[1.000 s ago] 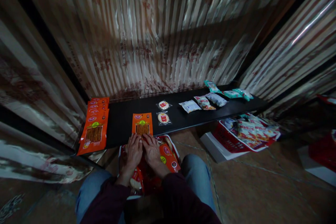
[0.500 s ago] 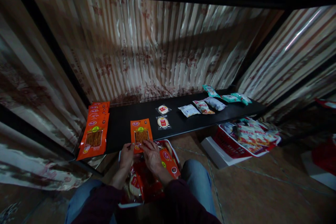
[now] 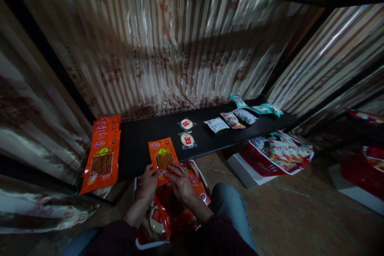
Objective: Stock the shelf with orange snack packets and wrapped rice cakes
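Observation:
An orange snack packet point(image 3: 163, 157) with a clear window showing brown sticks lies partly over the front edge of the black shelf point(image 3: 135, 144). My left hand point(image 3: 149, 182) pinches its lower left corner. On its lower right side, the fingers of my right hand point(image 3: 181, 182) are closed on the packet. Below my hands sits a red basket with a white rim point(image 3: 153, 244), holding more orange packets point(image 3: 196, 186) and round wrapped crackers point(image 3: 156, 219). Overlapping orange packets point(image 3: 102, 160) form a row at the shelf's left end.
Two round wrapped crackers point(image 3: 187, 140) lie mid-shelf. Further right are white packets point(image 3: 216, 124) and green packets point(image 3: 238, 101). A filled red basket point(image 3: 258, 160) stands on the floor at right, with another red basket point(image 3: 357, 174) beyond. Black posts point(image 3: 60, 64) frame the shelf.
The view has shifted a little. Both hands keep hold of the orange packet, which now lies slightly tilted at the shelf edge.

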Motion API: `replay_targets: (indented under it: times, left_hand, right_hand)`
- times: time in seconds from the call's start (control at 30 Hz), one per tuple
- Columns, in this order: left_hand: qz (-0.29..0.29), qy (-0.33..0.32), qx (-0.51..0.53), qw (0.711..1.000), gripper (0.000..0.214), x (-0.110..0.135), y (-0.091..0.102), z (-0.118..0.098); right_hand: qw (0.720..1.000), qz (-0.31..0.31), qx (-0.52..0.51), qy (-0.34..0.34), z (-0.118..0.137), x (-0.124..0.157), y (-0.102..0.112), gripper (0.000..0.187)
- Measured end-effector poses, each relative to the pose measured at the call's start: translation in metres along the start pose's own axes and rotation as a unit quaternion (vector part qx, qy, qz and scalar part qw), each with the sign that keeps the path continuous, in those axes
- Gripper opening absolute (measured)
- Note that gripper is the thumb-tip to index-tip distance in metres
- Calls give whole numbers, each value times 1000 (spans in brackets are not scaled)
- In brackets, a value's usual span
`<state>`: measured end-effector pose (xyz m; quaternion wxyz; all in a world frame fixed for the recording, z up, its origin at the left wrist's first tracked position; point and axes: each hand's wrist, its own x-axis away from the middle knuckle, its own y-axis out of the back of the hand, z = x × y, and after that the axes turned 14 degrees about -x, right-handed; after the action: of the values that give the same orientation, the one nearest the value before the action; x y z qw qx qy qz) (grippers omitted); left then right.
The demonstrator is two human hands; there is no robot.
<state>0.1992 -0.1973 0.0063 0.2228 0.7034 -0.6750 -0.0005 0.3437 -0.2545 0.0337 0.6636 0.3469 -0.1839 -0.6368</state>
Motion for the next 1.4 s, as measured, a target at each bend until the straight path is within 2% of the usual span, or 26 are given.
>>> replay_targets:
  times: [0.13,0.23,0.3,0.4,0.5,0.6,0.67,0.73,0.77,0.83,0.9,0.97,1.07,1.17,1.3,1.4]
  left_hand:
    - [88,31,148,985,35,-2,5,-8]
    - [113,42,218,968,39,-3,13,-12]
    - [104,44,236,965,37,-2,18,-15]
    - [93,38,253,962,34,-1,21,-22]
    - [118,35,269,955,34,0,22,-28]
    - [150,19,273,950,34,-4,21,-28]
    - [151,3,261,954,37,-9,21,-26]
    - [120,-9,235,964,46,-15,21,-25]
    - [96,-14,217,971,56,-17,21,-24]
    - [54,-33,183,981,77,-19,21,-25]
    - [34,-65,159,985,83,-19,22,-27]
    - [39,-90,158,983,70,-18,23,-28]
    - [76,-88,202,972,51,-18,27,-29]
    - [93,-86,236,963,51,-17,33,-31]
    - [69,-86,226,968,48,-12,39,-33]
    - [86,-60,275,956,46,-7,42,-32]
  right_hand:
    - [1000,-2,-14,1,2,3,9,47]
    - [992,-80,-85,-39,2,2,11,44]
    - [969,-155,-167,-101,1,-3,7,49]
    - [903,-214,-328,-178,-1,-16,-3,62]
    - [827,-233,-463,-218,0,-31,-7,57]
    - [746,-205,-587,-238,9,-41,-3,36]
    - [692,-190,-654,-239,20,-45,2,29]
    - [655,-179,-695,-235,33,-47,5,31]
    - [645,-176,-706,-233,40,-48,6,33]
    - [638,-176,-713,-229,55,-50,5,36]
    - [641,-178,-710,-231,69,-53,3,37]
    - [655,-175,-699,-230,82,-56,-1,37]
    - [690,-173,-673,-203,98,-60,-10,40]
    - [704,-176,-657,-202,109,-61,-17,45]
    - [717,-168,-641,-215,116,-58,-25,48]
    - [757,-166,-604,-187,115,-53,-33,49]
